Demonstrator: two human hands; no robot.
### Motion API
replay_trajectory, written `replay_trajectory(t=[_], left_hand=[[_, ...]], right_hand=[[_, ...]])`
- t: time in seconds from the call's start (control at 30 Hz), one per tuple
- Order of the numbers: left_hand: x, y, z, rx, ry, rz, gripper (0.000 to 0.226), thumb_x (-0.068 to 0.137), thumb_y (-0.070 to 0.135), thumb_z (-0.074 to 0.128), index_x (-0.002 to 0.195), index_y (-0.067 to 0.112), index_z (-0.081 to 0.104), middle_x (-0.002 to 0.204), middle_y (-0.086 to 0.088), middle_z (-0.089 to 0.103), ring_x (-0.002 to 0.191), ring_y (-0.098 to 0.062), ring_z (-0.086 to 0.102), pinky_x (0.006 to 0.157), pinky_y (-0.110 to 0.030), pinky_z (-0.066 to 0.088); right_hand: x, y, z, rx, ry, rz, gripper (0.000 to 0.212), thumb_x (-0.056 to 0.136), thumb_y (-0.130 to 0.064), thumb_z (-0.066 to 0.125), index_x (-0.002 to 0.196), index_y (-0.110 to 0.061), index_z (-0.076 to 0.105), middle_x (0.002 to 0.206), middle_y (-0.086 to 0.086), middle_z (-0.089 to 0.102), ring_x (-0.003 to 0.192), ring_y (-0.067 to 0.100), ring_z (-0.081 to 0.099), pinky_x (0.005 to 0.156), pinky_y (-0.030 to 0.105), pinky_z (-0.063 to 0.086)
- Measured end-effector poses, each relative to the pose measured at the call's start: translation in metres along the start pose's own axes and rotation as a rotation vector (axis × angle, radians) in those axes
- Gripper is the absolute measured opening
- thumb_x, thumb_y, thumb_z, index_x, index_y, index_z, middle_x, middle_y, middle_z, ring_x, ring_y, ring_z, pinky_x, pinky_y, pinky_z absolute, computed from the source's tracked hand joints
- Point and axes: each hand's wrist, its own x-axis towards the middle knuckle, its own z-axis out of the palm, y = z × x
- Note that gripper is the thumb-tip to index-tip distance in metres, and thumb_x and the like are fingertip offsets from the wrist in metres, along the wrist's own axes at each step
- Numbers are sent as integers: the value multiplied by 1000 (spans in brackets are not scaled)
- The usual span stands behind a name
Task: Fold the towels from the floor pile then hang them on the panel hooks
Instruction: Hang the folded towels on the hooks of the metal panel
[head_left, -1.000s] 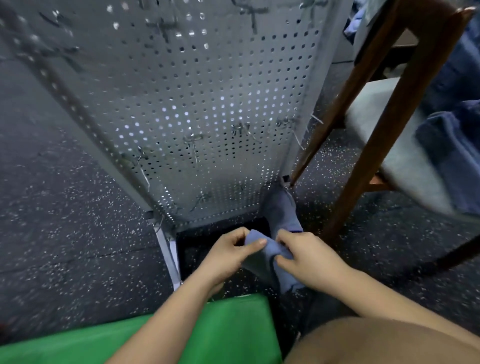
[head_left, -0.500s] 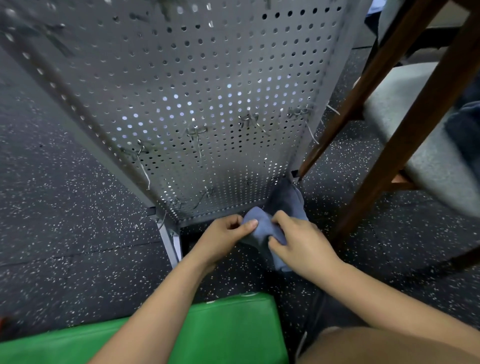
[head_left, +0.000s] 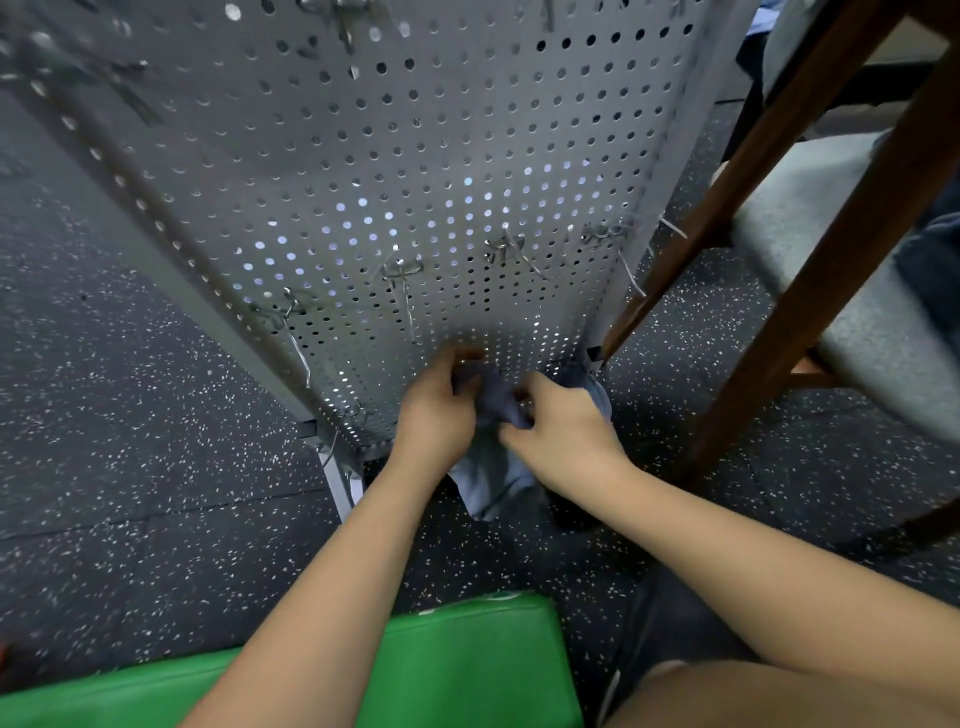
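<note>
Speckled floor (head_left: 130, 415) is seen beneath the panel (head_left: 415, 182); the towel (head_left: 493, 473) has been raised against its lower edge (still bunched), pinched by left grip (head_left: 436, 415) and right grip (head_left: 566, 431), so hanging seems near.

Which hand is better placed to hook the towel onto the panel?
Probably left: the left hand grips the towel at the panel, below a hook; the right hand pinches it lower.

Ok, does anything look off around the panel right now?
Nothing damaged or spilled. The towel is bunched rather than folded, gripped by the left hand and right hand low against the panel, one corner hanging loose.
</note>
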Motion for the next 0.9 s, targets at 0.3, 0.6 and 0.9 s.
replay_trajectory(t=[0.3, 0.6, 0.9], left_hand=[[22, -9, 13, 182, 19, -15, 34, 97, 6, 57, 118, 25, 75, 115, 0, 79, 107, -24, 72, 89, -33, 54], [21, -21, 19, 342, -5, -95, 14, 98, 24, 65, 108, 20, 74, 106, -4, 79, 97, -28, 73, 74, -30, 48], [-19, 45, 13, 249, -75, 160, 13, 93, 33, 67, 100, 27, 76, 96, 8, 77, 90, -16, 71, 80, -32, 57]], right_hand=[[25, -9, 18, 170, 110, -112, 11, 95, -16, 66, 105, -12, 67, 93, 8, 73, 91, 27, 68, 83, 39, 53], [8, 24, 10, 154, -222, 8, 35, 95, -33, 68, 129, -33, 61, 110, -9, 75, 97, 14, 70, 93, 38, 59], [-57, 40, -83, 51, 75, -60, 13, 98, -27, 69, 110, -32, 71, 90, -17, 73, 84, -3, 68, 80, 22, 56]])
